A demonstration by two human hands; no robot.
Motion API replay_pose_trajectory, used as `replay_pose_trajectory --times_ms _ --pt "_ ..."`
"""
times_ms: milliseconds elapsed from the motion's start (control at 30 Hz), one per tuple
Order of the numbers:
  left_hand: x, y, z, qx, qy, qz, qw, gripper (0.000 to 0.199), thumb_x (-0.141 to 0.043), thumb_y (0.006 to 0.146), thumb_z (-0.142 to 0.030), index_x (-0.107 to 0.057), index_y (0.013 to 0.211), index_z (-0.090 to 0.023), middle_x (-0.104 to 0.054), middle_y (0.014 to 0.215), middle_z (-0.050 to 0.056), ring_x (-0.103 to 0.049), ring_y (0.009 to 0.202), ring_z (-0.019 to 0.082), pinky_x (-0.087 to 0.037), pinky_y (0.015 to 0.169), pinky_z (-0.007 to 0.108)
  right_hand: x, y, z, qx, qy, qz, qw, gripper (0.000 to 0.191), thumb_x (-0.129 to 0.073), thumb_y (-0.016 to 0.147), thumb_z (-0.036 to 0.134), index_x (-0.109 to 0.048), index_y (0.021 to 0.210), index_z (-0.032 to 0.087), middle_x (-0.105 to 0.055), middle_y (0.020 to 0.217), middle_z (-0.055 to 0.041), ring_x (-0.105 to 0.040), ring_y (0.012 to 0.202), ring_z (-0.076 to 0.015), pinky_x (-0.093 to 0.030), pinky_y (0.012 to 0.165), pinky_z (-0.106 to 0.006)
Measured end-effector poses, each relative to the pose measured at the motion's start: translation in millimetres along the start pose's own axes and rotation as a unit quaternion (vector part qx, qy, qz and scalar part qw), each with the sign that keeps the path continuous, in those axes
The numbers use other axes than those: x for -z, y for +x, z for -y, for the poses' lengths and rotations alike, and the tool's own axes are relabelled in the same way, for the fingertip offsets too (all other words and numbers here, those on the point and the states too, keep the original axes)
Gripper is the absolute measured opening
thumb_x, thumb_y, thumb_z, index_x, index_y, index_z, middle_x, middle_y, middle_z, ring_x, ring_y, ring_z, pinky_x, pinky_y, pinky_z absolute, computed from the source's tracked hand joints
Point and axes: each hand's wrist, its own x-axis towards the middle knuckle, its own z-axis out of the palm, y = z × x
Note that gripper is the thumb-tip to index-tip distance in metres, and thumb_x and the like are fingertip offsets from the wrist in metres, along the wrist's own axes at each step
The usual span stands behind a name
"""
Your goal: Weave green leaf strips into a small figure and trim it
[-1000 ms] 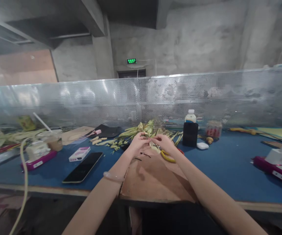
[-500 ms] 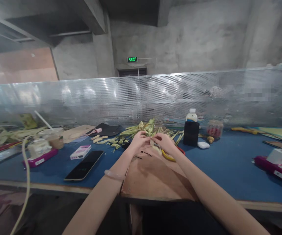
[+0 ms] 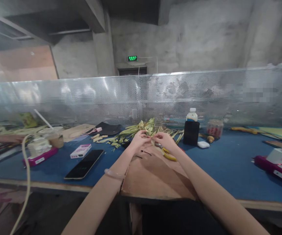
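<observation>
Over the far end of the wooden board (image 3: 155, 182), the fingers of my left hand (image 3: 139, 140) and right hand (image 3: 164, 140) were bent nearly closed, a small pale strip (image 3: 152, 142) at their tips; I couldn't tell which gripped it. Right of the board stood one clear jar (image 3: 214, 129) of red pieces and one white-capped bottle (image 3: 192, 116); left of it, one cup (image 3: 57, 140) of brown drink with one straw (image 3: 43, 118). Two thin dark pieces (image 3: 148, 153) lay on the board.

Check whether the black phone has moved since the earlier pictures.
No: against the table's front edge, the phone lies in the same spot; only the whole view shifted slightly.
</observation>
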Motion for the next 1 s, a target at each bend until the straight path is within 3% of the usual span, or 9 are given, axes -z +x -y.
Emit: replay_pose_trajectory --times_ms 200,500,700,1000 --pt "2.5 3 4 -0.010 0.011 0.008 1.000 0.051 -0.073 0.054 -0.011 -0.046 0.097 -0.016 -0.064 0.076 0.001 -0.062 0.072 0.014 -0.049 0.076 0.034 -6 0 -4 -0.027 0.050 0.020 0.998 0.019 -0.056 0.071 0.033 -0.058 0.066 0.015 -0.055 0.054 0.0023 -0.050 0.048 -0.0089 -0.042 0.049 -0.020" --pt "0.9 5 3 0.003 -0.015 -0.006 1.000 0.045 -0.073 0.058 -0.015 -0.049 0.096 -0.015 -0.064 0.075 0.003 -0.061 0.070 0.014 -0.050 0.075 0.035 -3 2 -7 -0.049 0.080 -0.006 0.996 0.016 -0.059 0.067 0.031 -0.062 0.070 0.015 -0.057 0.052 0.0023 -0.046 0.044 -0.0076 -0.034 0.042 -0.019" --pt "3.6 5 4 -0.011 0.035 0.010 0.999 0.051 -0.075 0.055 -0.017 -0.048 0.098 -0.014 -0.065 0.075 0.002 -0.062 0.069 0.014 -0.048 0.077 0.035 -6 3 -14 -0.072 0.127 -0.009 0.989 0.017 -0.063 0.062 0.027 -0.062 0.073 0.015 -0.063 0.065 -0.0022 -0.055 0.056 -0.0111 -0.041 0.050 -0.021" --pt "0.8 4 4 -0.014 0.060 -0.006 0.998 0.049 -0.074 0.055 -0.014 -0.049 0.098 -0.015 -0.065 0.074 0.003 -0.063 0.068 0.016 -0.049 0.074 0.034 -7 3 -15 -0.109 0.186 0.003 0.977 0.014 -0.066 0.061 0.027 -0.061 0.068 0.015 -0.063 0.064 -0.0038 -0.058 0.057 -0.0134 -0.046 0.054 -0.025"
